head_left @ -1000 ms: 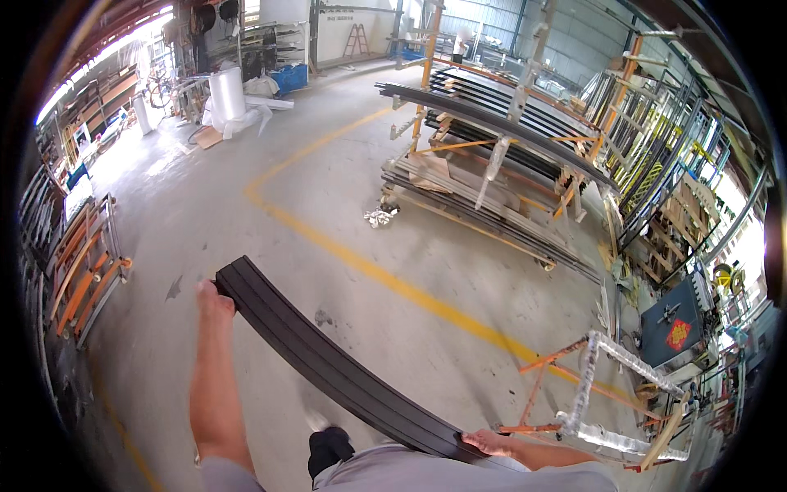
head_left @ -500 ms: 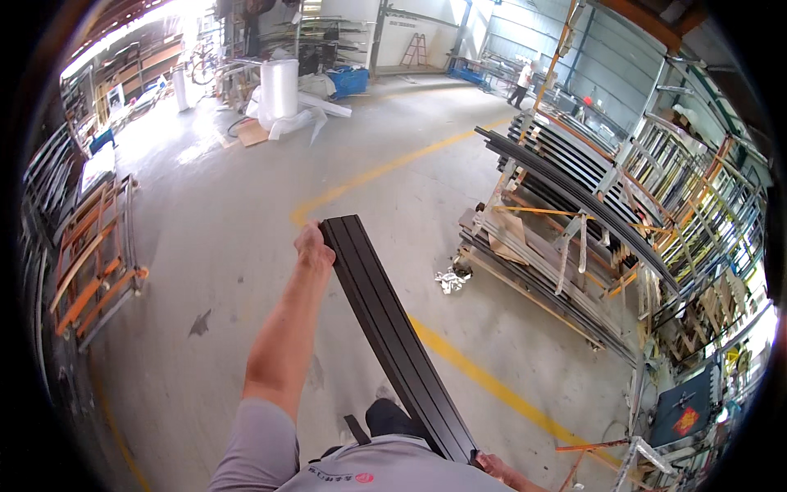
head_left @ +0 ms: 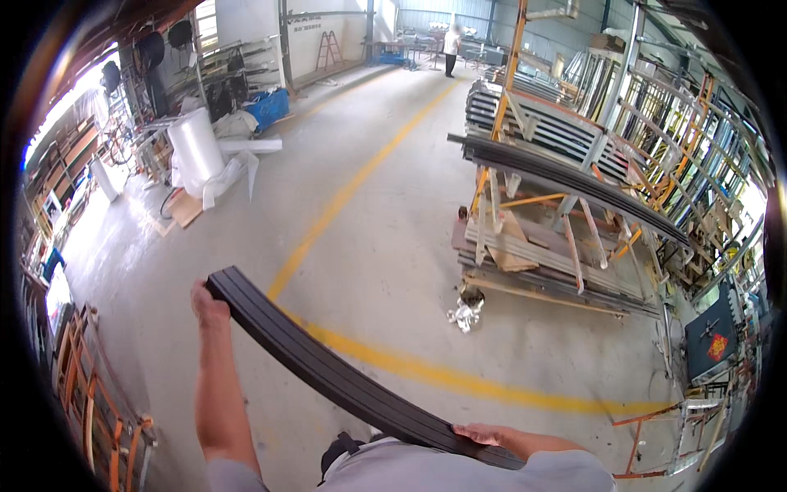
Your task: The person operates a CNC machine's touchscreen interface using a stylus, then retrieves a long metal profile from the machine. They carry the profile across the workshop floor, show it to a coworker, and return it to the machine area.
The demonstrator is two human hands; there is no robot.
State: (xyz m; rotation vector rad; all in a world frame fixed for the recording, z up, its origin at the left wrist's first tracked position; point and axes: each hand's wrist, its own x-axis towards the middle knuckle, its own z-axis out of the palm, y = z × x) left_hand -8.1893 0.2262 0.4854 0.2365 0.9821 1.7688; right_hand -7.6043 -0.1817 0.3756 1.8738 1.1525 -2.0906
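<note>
A long, dark brown grooved metal profile [head_left: 320, 361] slants across in front of my body, its far end up at the left and its near end low by my waist. Whether it is one piece or a few laid side by side, I cannot tell. My left hand [head_left: 209, 302] is closed around the far end from its left side. Farther down, my right hand [head_left: 485, 435] grips the near part, thumb side on top, with some fingers hidden beneath. Below the profile lies the grey floor with a yellow line [head_left: 385, 359].
A rack [head_left: 566, 217] stacked with dark bars stands at the right, crumpled foil [head_left: 466, 314] by its foot. Orange-and-grey metal frames [head_left: 98, 402] stand at the lower left. A plastic wrap roll [head_left: 195, 143] is at the far left; a person [head_left: 452, 49] stands at the back.
The profile has swung flatter, its far end moving left and down with my left hand. My right hand shows more. The view has shifted, with the rack nearer.
</note>
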